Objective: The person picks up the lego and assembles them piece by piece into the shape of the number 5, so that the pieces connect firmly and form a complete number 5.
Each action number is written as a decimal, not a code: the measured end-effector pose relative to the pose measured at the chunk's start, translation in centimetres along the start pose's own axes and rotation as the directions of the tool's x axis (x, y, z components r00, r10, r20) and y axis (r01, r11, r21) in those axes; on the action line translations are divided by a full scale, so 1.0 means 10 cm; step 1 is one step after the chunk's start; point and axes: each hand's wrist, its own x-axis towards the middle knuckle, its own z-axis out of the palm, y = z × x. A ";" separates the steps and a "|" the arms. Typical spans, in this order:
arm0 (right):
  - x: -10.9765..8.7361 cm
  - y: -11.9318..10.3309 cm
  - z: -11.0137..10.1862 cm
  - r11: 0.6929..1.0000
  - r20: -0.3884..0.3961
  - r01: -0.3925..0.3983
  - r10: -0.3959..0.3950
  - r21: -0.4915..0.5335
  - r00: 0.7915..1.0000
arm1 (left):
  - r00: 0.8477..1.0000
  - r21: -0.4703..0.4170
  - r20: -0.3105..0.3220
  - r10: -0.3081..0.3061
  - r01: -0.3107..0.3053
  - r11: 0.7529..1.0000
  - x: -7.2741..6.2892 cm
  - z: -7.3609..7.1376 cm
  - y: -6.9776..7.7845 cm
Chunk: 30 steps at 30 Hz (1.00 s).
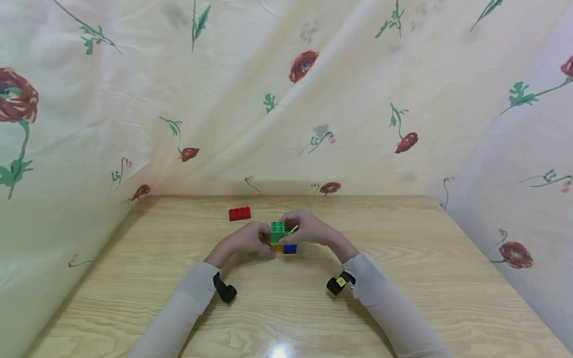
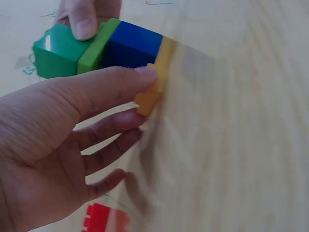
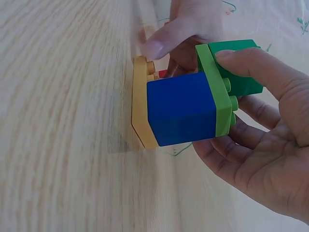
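A small stack of toy building bricks stands on the table between my hands. At its base lies a flat orange brick [image 3: 139, 99], with a blue brick [image 3: 181, 108] on one part of it. Across the blue one sits a flat lime-green brick [image 3: 212, 92], topped at the end by a green brick [image 1: 277, 233]. My left hand [image 1: 246, 238] pinches the free end of the orange brick, thumb over its studs. With thumb and fingers, my right hand [image 1: 309, 227] grips the green brick; in the right wrist view its fingers are partly hidden behind the stack.
A red brick [image 1: 239, 214] with studs up lies on the wooden table [image 1: 286, 308], behind and left of the stack. Floral cloth [image 1: 250, 99] hangs along the back and both sides of the table.
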 end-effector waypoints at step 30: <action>0.02 0.03 -0.03 0.999 0.021 -0.036 0.037 -0.031 0.999 | 0.845 -0.287 -0.447 -0.295 0.177 0.941 -0.31 -0.57 -0.63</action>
